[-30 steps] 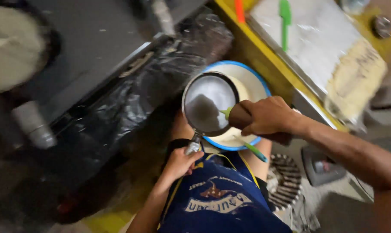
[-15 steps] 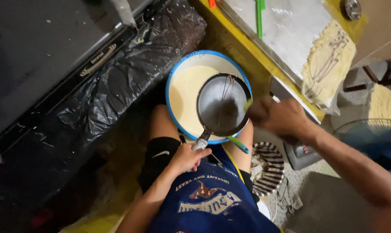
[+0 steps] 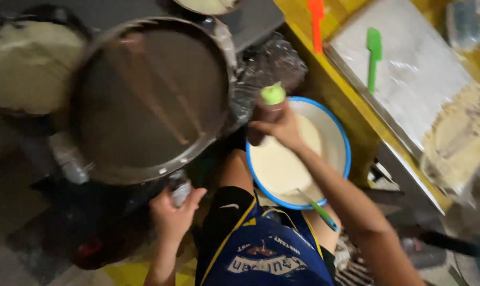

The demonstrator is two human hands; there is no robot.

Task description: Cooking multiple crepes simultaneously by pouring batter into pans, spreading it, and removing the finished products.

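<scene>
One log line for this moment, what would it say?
left hand: grips round metal pan handle | right hand: holds green-capped bottle over blue-rimmed batter bowl

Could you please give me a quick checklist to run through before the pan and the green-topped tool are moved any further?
1. Left hand closed on the pan's handle: ok.
2. Pan inside free of batter: ok; it looks bare and dark.
3. Right hand gripping the green-topped tool: ok, held above the bowl.
4. Bowl still holds batter: ok.
5. Bowl steady on the lap: cannot tell.
6. Green-handled utensil resting in the bowl: ok; the handle hangs over the rim.
</scene>
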